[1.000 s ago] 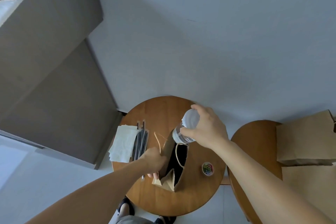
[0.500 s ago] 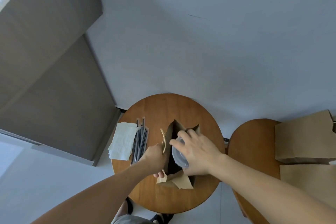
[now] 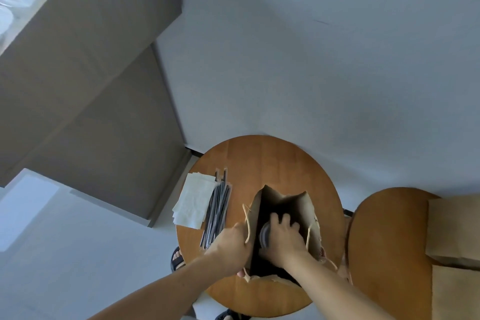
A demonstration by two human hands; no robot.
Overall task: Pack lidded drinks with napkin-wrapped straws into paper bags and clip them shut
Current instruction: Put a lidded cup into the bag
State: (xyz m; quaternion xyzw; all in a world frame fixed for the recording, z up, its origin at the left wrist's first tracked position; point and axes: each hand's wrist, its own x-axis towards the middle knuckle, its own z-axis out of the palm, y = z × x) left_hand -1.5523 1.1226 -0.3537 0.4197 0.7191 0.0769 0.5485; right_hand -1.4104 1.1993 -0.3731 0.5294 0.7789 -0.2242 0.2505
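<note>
A brown paper bag (image 3: 288, 200) with twine handles stands open on the round wooden table (image 3: 259, 158). My right hand (image 3: 284, 238) is deep inside the bag, gripping the lidded drink (image 3: 265, 235), of which only the lid's edge shows. My left hand (image 3: 231, 249) grips the bag's left rim and holds the mouth open. White napkins (image 3: 193, 202) and a bundle of wrapped dark straws (image 3: 217, 213) lie at the table's left edge.
A second round table (image 3: 384, 241) stands to the right with folded paper bags (image 3: 454, 226) stacked on it. A grey cabinet (image 3: 85, 101) rises on the left. My sandalled feet (image 3: 178, 260) show beneath the table.
My right hand has carried the drink from above the bag down into it. The bag's mouth has spread wider. The small tub of clips is now hidden behind the bag.
</note>
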